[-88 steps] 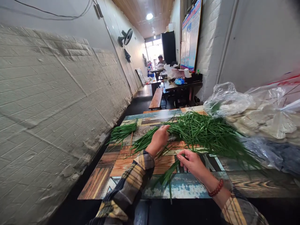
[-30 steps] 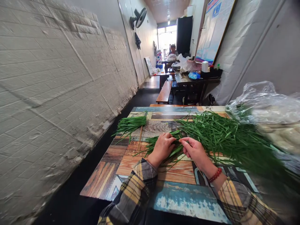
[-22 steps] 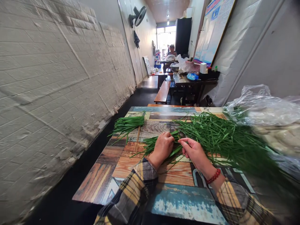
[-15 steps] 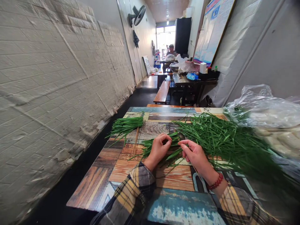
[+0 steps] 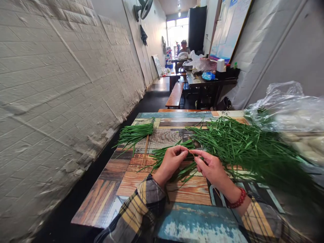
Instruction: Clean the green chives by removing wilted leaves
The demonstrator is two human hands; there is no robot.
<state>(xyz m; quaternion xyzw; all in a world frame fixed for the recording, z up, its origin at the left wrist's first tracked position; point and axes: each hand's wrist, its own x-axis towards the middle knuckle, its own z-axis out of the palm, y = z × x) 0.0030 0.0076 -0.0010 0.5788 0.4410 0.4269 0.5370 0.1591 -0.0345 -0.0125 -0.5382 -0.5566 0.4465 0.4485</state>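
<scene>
My right hand (image 5: 212,170) is closed on a thin wooden skewer (image 5: 216,191), whose one end reaches my left fingertips. My left hand (image 5: 174,160) is pinched shut there; what lies between its thumb and finger is too small to make out. Behind and beneath my left hand lies a small bunch of green chives (image 5: 159,153). A neater bundle of chives (image 5: 136,132) lies at the table's far left, with several skewers (image 5: 145,153) coming out of it toward me. On the right spreads a large loose heap of chives (image 5: 230,141).
A clear plastic bag (image 5: 286,104) with pale contents bulges at the right. The patterned wooden table (image 5: 187,221) is under my hands. Beyond it stand a bench (image 5: 175,95) and another table (image 5: 197,80) with bags. A person (image 5: 184,47) sits at the back.
My hands have come together, so the skewer's tip now meets my left fingertips. The camera view has tipped slightly downward.
</scene>
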